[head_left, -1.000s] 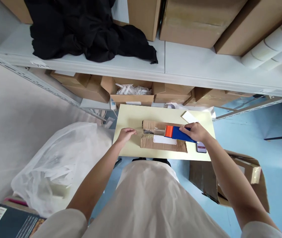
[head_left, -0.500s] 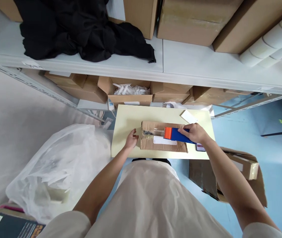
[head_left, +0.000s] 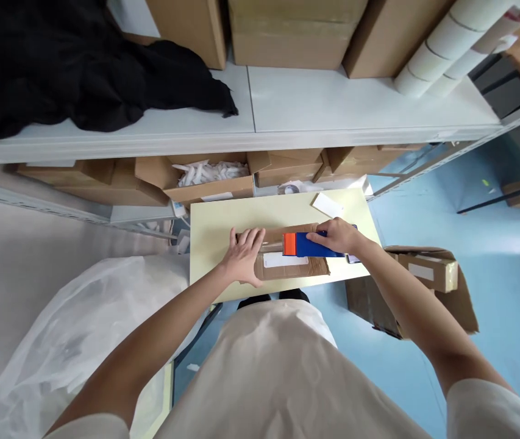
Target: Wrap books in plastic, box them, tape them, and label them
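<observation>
1. Head view, the hands: a flat brown cardboard parcel with a white label is seen lying on a small pale yellow bench. The left hand is laid flat, fingers spread wide, on the parcel's left end, so nothing is gripped by it. A blue and orange tape dispenser is held in the closed right hand and is pressed onto the parcel's top, orange end toward the left hand.

2. Head view, the bench: a small white card is seen near the far right corner, apart from the parcel. A dark phone is partly hidden under the right wrist at the bench's right edge.

3. Head view, the containers behind: an open brown carton is set on the low shelf just beyond the bench, and white strip-like pieces are piled in it; what they are cannot be told. Closed brown boxes are stacked on the white upper shelf, with a black cloth heaped to the left and white rolls lying to the right.

4. Head view, the floor: an open cardboard box is seen on the blue floor right of the bench, with a smaller taped brown box inside it. A large clear plastic bag is seen at the left; its contents are too blurred to tell.
</observation>
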{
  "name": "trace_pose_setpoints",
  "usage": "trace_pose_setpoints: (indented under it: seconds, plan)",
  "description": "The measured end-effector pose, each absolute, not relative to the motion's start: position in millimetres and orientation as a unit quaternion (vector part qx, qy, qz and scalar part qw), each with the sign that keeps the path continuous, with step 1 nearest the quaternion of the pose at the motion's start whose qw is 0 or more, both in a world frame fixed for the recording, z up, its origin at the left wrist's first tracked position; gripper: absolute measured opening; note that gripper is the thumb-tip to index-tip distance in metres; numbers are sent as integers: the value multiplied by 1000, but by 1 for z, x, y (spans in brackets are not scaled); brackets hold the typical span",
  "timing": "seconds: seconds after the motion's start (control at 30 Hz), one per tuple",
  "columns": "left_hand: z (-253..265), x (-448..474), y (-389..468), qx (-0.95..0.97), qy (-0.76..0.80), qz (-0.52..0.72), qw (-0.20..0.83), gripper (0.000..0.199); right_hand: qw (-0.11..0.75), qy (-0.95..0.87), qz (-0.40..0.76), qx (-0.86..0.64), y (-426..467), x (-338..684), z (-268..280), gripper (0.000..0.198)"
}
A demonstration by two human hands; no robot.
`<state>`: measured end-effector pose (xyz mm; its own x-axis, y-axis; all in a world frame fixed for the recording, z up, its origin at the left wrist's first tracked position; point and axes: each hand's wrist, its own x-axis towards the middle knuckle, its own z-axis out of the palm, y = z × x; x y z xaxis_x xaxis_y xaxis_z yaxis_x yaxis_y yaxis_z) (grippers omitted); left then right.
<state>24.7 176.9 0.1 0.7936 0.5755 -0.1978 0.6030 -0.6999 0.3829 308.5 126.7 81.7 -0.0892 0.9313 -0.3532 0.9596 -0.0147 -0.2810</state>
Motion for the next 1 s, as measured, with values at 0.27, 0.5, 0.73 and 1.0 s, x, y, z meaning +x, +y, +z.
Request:
trace_pose_setpoints:
  seconds: [0.27, 0.5, 0.73, 1.0]
  plan:
    - [-1, 38, 169, 928, 317, -69, 181, 137, 15, 695, -302, 653, 112, 344, 82, 57]
    - [4, 36, 173, 928, 329, -93, 148, 136, 10, 663, -312, 681, 88, 434, 66, 59]
    - [12, 38, 171, 925, 334, -142, 113, 135, -24, 704, -317, 635, 90, 446, -1, 57]
    - [-1, 121, 143, 921, 318, -163, 153, 148, -50, 693, -350, 629, 95, 445, -13, 57]
